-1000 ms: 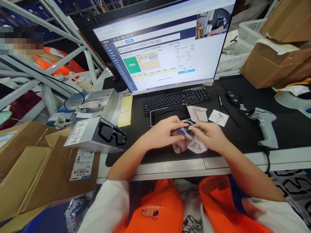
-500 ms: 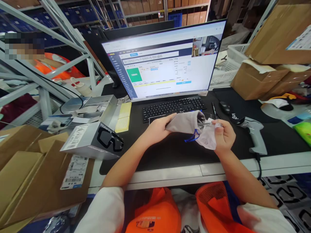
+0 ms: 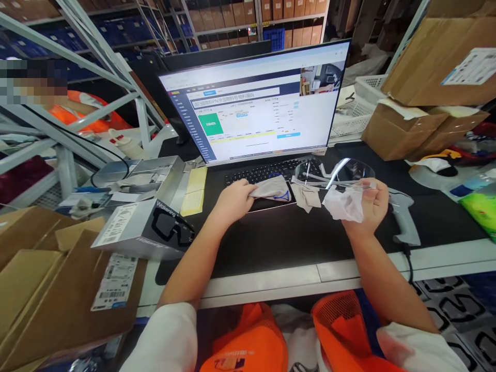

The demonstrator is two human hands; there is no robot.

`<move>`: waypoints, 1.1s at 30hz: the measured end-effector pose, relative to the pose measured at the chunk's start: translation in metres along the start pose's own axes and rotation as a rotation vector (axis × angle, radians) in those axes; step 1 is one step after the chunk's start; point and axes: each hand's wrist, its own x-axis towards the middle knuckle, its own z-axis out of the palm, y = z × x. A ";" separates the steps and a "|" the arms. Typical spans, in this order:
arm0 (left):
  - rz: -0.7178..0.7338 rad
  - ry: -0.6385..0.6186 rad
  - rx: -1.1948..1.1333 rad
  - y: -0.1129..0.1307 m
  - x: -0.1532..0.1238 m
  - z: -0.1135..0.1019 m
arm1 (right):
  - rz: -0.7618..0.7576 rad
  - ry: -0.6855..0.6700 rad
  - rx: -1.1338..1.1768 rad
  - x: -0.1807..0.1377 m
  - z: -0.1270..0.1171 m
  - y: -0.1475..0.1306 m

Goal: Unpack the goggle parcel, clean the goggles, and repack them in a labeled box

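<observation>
Pointing rightward, grey pouch (image 3: 272, 189) clasped in left hand (image 3: 234, 201); right hand (image 3: 369, 207) grasping glasses (image 3: 336, 172), long axis crosswise

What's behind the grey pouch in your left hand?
Part of the black keyboard shows behind the grey pouch. Whatever the pouch and left hand cover there can't be seen.

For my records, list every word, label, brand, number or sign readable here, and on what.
"Wakening": silver box, above the printed black glasses.
Too blurred: the box's pale lower lettering and white label.
Too small or blurred: text on the monitor.
Too blurred: shipping label on the left carton, label on the upper right carton.
Too blurred: orange vest print.
</observation>
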 end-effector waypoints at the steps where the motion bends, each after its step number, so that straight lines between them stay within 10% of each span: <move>1: 0.017 -0.033 -0.012 0.005 -0.001 0.002 | 0.019 -0.002 0.010 -0.001 0.001 0.000; 16: -0.079 -0.085 0.081 -0.019 0.001 -0.003 | 0.113 -0.002 0.002 -0.003 0.003 0.005; 33: 0.096 -0.287 -0.322 0.057 0.049 0.035 | 0.237 0.026 0.126 -0.005 0.011 0.025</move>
